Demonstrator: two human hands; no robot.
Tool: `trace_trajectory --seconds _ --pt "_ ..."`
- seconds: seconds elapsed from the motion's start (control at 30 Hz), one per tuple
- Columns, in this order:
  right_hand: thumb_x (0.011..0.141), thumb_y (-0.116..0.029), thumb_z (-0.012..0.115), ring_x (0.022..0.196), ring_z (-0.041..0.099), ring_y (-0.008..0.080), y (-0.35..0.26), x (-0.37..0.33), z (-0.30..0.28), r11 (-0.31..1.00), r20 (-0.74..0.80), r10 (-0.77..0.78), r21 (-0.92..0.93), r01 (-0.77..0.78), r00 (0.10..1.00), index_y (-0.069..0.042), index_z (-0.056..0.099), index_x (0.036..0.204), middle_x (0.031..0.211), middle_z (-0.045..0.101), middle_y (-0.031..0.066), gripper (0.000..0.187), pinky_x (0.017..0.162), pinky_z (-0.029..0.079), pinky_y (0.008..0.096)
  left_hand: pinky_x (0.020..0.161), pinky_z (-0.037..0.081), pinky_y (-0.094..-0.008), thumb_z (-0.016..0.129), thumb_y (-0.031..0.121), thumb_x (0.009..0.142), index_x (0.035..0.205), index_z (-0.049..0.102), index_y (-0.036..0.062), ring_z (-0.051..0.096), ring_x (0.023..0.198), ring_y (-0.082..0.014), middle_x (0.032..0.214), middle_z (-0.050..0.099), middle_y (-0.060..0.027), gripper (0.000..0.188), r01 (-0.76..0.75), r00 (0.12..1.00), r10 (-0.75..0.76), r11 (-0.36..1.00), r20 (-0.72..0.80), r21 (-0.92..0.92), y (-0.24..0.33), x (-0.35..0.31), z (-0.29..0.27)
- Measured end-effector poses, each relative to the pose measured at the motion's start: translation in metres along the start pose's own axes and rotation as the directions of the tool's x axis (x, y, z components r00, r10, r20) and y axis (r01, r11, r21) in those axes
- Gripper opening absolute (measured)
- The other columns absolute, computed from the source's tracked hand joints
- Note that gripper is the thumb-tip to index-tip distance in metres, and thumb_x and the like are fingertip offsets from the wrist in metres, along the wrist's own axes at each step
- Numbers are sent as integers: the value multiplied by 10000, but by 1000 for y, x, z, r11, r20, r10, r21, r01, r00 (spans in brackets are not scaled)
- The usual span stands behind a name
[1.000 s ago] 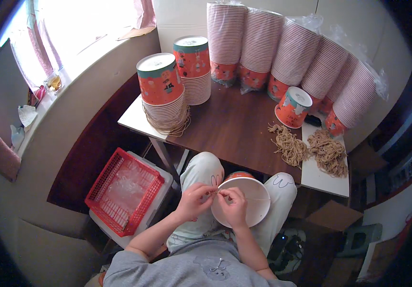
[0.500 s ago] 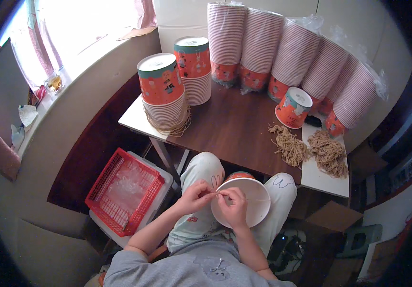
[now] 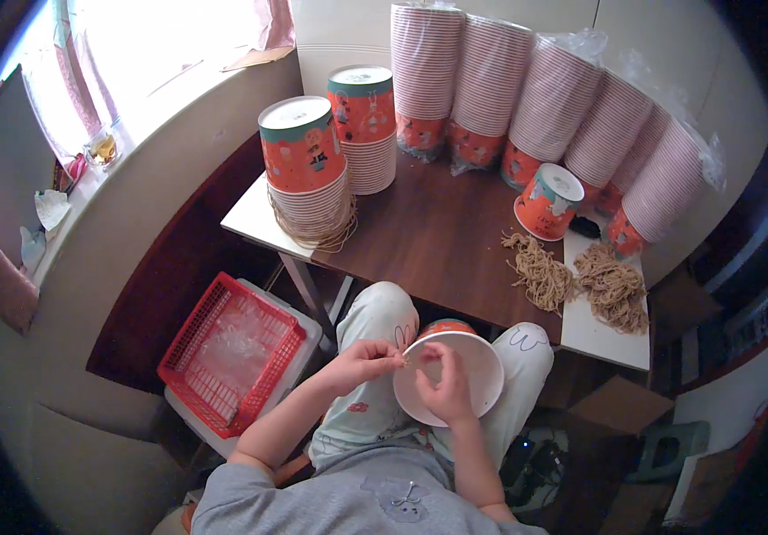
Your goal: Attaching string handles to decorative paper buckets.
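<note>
A paper bucket (image 3: 482,383) with a white inside sits between my thighs, its mouth facing up toward me and an orange printed side showing at the far edge. At its left rim my left hand (image 3: 368,364) is closed in a pinch on a small bit of tan cord (image 3: 407,359). Over the bucket's mouth hovers my right hand (image 3: 445,385), fingers curved and thumb apart, with nothing visible between them. The rest of the cord is too thin to follow.
Two tan cord heaps (image 3: 540,275) lie on the table's right side near an upturned orange bucket (image 3: 548,203). Tall wrapped bucket stacks (image 3: 491,85) line the back. Two upturned stacks (image 3: 304,156) stand left, cords draped round the nearer one. A red basket (image 3: 232,352) sits lower left.
My right hand has come away from the left fingertips, and its fingers have spread. The left hand keeps its pinch at the rim. A thin line across the bucket's mouth no longer shows.
</note>
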State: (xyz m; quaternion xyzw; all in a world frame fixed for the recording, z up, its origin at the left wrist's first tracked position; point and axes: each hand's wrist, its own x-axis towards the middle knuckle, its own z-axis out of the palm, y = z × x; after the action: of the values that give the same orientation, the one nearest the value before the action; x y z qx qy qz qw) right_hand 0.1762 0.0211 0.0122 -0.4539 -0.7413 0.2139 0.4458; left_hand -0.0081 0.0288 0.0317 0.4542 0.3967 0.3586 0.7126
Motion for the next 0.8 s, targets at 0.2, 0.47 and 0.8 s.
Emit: trace_trajectory --seconds 0.2,0.47,0.8 --pt "718 -151 673 663 571 180 -5 -3 -7 956 213 148 219 -194 966 -109 517 1086 855 573 55 401 574 466 288 484 275 -169 602 191 826 854 605 79 378 563 -4 684 501 90 115 61 998 -61 998 -5 0 1 1 -1" --pt "719 -120 664 699 594 192 -6 3 1 982 -16 -189 9 189 982 -130 631 907 821 582 31 191 570 486 322 470 267 -163 596 185 825 831 614 81 381 552 -1 681 510 84 105 81 997 -81 994 -13 68 5 3 0" --pt "763 -120 639 647 596 226 -4 1 7 993 -80 -81 79 87 993 -78 600 818 763 593 51 80 541 470 313 600 410 -238 553 101 827 946 610 20 509 707 -106 826 556 -24 155 -359 933 334 884 132 299 -4 4 -7"
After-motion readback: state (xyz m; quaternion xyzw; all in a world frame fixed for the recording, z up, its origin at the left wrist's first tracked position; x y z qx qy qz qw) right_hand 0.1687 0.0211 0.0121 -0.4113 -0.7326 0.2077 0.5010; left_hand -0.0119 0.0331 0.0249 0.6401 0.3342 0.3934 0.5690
